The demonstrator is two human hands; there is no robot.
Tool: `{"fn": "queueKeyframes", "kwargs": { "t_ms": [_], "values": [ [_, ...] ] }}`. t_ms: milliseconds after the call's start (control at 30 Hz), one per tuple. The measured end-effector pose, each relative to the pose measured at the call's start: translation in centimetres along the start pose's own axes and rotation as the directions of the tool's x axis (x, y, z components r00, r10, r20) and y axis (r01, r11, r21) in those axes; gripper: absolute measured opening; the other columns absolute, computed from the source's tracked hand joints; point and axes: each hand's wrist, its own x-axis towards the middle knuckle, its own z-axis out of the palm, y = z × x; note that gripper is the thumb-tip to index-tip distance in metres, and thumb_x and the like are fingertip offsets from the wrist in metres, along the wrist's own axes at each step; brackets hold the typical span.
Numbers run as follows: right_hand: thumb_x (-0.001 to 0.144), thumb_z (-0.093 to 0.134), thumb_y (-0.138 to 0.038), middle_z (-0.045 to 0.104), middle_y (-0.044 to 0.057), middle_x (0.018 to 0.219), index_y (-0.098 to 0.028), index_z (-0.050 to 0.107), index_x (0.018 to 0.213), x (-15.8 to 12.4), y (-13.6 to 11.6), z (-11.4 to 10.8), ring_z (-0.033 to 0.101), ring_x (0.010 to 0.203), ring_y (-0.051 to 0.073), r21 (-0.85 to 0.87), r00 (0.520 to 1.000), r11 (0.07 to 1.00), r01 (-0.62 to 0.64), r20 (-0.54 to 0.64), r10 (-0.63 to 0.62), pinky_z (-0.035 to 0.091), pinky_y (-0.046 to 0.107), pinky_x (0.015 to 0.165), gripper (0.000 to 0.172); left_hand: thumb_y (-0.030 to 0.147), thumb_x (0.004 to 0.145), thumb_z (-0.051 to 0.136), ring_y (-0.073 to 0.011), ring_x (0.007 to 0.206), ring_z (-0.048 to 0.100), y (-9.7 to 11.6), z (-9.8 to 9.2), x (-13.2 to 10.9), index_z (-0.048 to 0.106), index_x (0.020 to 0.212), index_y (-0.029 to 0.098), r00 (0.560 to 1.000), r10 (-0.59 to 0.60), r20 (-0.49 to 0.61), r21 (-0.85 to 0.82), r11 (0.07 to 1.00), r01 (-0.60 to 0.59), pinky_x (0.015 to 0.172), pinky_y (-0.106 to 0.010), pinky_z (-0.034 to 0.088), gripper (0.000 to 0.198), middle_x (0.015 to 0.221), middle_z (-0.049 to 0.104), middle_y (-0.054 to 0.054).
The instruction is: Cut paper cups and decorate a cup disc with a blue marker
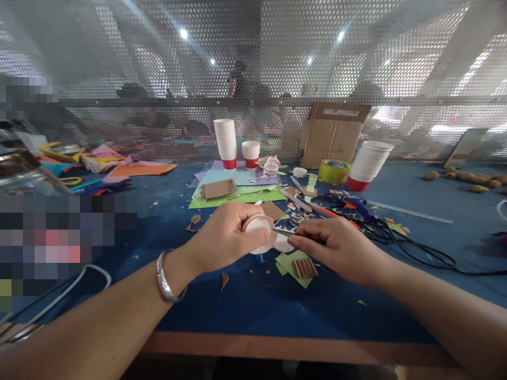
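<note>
My left hand (225, 235) is closed round a white paper cup (259, 224) with a red rim band, held on its side over the blue table (245, 306). My right hand (336, 245) pinches a thin metal tool (285, 232), perhaps scissors or a blade, whose tip meets the cup's edge. A silver bangle (166, 279) sits on my left wrist. Under the hands lie green paper scraps (291, 264) and a small piece of corrugated cardboard (304, 268).
Stacks of white cups (225, 142) (368, 163), a yellow tape roll (334, 170), a cardboard box (330, 134), coloured paper sheets (237, 192), a glue gun (358, 206) with black cable (415, 253) lie beyond. A perforated screen (253, 68) stands behind; people sit past it.
</note>
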Motion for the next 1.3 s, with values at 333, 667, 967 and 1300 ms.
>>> {"fn": "queueKeyframes", "kwargs": {
  "t_ms": [333,667,967,1300],
  "values": [
    [0.098,0.050,-0.046,0.049,-0.004,0.062,-0.018,0.060,0.075,-0.1,0.3,0.0,0.041,0.055,0.010,-0.139,0.990,0.990,0.013,-0.139,-0.032,0.030,0.026,0.052,0.038,0.035,0.085,0.069,-0.0076,0.052,0.049,-0.7,0.3,0.6,0.071,0.080,0.016,0.980,-0.184,0.079,-0.430,0.881,0.200,0.039,-0.016,0.034,0.019,0.066,0.061,0.001],
    [0.097,0.051,-0.048,0.045,-0.005,0.057,-0.019,0.059,0.077,-0.3,0.6,0.2,0.036,0.050,0.010,-0.200,0.971,0.979,0.038,-0.226,-0.084,0.028,0.026,0.050,0.036,0.032,0.078,0.080,-0.0105,0.069,0.061,-0.5,1.2,0.6,0.074,0.082,0.015,0.982,-0.177,0.062,-0.564,0.805,0.181,0.064,-0.021,0.049,0.019,0.077,0.071,-0.002],
    [0.098,0.052,-0.046,0.047,-0.005,0.058,-0.020,0.051,0.073,-0.3,0.7,0.3,0.038,0.050,0.009,-0.300,0.956,0.950,0.084,-0.244,-0.162,0.028,0.025,0.051,0.036,0.032,0.075,0.081,-0.0115,0.066,0.063,-0.7,1.3,0.7,0.076,0.080,0.014,0.965,-0.237,0.108,-0.600,0.759,0.254,0.062,-0.023,0.048,0.019,0.076,0.074,-0.005],
    [0.099,0.050,-0.044,0.054,-0.002,0.061,-0.020,0.051,0.072,-0.4,0.5,0.4,0.044,0.053,0.010,-0.345,0.954,0.929,0.138,-0.207,-0.218,0.030,0.025,0.054,0.036,0.032,0.073,0.083,-0.0088,0.057,0.055,-0.9,1.6,0.6,0.075,0.074,0.015,0.948,-0.227,0.223,-0.659,0.682,0.318,0.051,-0.020,0.041,0.019,0.066,0.066,-0.001]
  ]
}}
